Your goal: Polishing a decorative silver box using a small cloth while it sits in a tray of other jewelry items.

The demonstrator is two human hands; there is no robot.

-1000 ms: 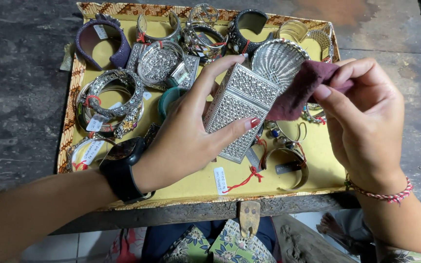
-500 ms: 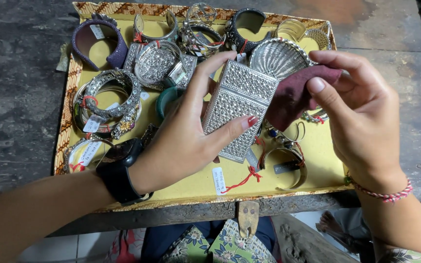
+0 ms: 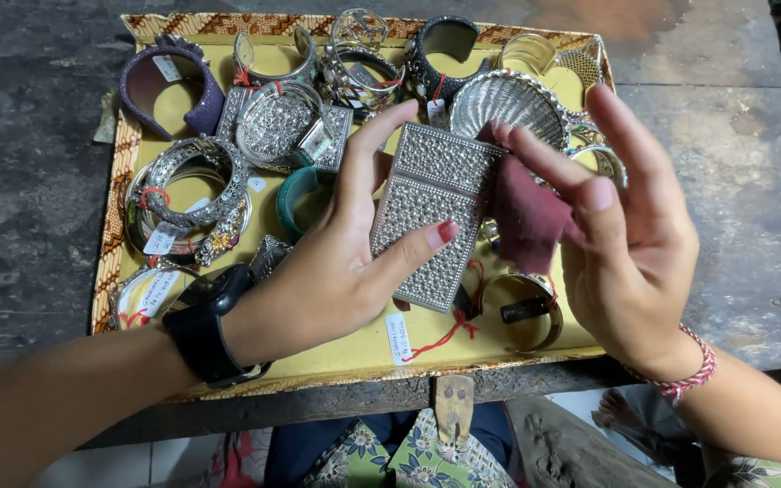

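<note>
**Silver studded cuff held over the jewellery tray**

The silver studded cuff (image 3: 434,212), a broad rectangular piece with a fan-shaped end, sits in the left hand (image 3: 336,271) above the yellow-lined tray (image 3: 354,348). The left fingers (image 3: 381,149) are wrapped around it: thumb across the lower front, index along the upper edge. A black watch (image 3: 205,330) is on that wrist. The right hand (image 3: 630,258) presses a dark red cloth (image 3: 528,217) against the cuff's right side, its fingers partly spread, the cloth pinched beneath them. A red-and-white braided bracelet (image 3: 693,366) circles the right wrist. In the tray lie many bangles, among them a purple cuff (image 3: 196,86) at the far left corner and a teal bangle (image 3: 296,194) just beside the left hand. The tray rests on a dark desk (image 3: 29,181).
</note>
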